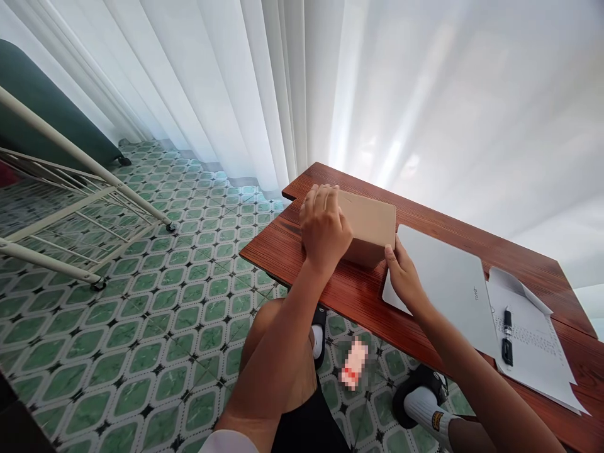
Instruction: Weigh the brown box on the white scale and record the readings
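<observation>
Cardboard box (370, 220), plain tan and closed, sits on the far left end of the reddish wooden bench (292, 248), close to the white curtain (264, 82). Both hands are on it. The left hand (324, 229) lies flat over the box's left part, palm down, fingers spread across the top and covering that end. The right hand (404, 277) presses against the near right corner, thumb up along the box's side, fingers curled beneath toward the bench; so the 2 hands bracket the box from left and right rather than meeting.

Just right of the box, touching or nearly touching it, lies a closed white laptop (448, 283), partly under the right hand. Farther right are sheets of printed paper (538, 343) with 1 black pen (507, 336) resting on them beside the laptop's edge.

Below the bench, green patterned floor tiles (155, 302) show, along with the person's knees and dark shoes with white socks. A white metal rack (70, 201) stands well apart on the left.
</observation>
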A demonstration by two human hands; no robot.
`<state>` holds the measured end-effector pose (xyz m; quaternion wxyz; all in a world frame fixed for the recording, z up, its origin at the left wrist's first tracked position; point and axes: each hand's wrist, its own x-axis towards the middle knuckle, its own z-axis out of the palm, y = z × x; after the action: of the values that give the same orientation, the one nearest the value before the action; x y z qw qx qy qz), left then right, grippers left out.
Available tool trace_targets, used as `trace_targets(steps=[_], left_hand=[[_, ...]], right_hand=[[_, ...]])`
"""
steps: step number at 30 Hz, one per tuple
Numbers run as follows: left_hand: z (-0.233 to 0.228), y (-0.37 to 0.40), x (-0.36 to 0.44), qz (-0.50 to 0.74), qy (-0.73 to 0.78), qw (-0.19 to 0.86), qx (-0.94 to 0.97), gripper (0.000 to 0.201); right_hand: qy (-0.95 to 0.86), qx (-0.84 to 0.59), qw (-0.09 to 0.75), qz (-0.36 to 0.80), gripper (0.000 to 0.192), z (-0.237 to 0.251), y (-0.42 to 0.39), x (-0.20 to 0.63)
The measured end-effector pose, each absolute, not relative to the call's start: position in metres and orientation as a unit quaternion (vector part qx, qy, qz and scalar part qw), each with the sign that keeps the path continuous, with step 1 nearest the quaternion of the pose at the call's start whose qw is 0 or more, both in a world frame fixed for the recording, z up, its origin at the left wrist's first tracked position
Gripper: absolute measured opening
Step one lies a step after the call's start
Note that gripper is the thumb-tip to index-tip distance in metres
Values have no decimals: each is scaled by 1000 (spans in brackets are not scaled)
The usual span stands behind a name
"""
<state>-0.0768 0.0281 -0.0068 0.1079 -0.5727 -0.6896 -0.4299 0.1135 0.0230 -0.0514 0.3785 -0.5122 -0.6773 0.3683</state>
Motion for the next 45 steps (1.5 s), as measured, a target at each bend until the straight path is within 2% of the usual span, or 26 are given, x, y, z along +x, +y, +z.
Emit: trace_targets(steps=[4, 12, 16, 23, 28, 31, 38, 43, 45], left_hand=[[-3, 18, -49, -459, -624, 142, -617, 43], [-19, 2, -1, -484, -452, 200, -722, 39], [-29, -7, 22, -475, -367, 216, -770, 34], [-57, -25, 69, -471, -201, 243, -824, 23], [-78, -39, 94, -408, -104, 218, -881, 17], [-87, -46, 101, -417, -82, 190, -885, 12], [-103, -49, 104, -403, -19, 138, -904, 18], [-95, -48, 104, -399, -36, 129, -907, 16], [-95, -49, 104, -373, -52, 130, -917, 23]], right_hand=[[-655, -532, 401, 357, 78, -51, 20, 128], [-674, -504, 445, 305, 46, -38, -2, 170], [-677, -535, 433, 259, 39, -31, -18, 194], [-687, -548, 400, 263, 39, -44, -48, 244], [-696, -518, 399, 296, 42, -62, -70, 261], [-700, -496, 386, 340, 44, -69, -78, 264], [-685, -464, 396, 398, 49, -73, -89, 274], [-658, -471, 391, 439, 54, -81, -89, 277], [-648, -470, 382, 462, 54, -83, -87, 276]])
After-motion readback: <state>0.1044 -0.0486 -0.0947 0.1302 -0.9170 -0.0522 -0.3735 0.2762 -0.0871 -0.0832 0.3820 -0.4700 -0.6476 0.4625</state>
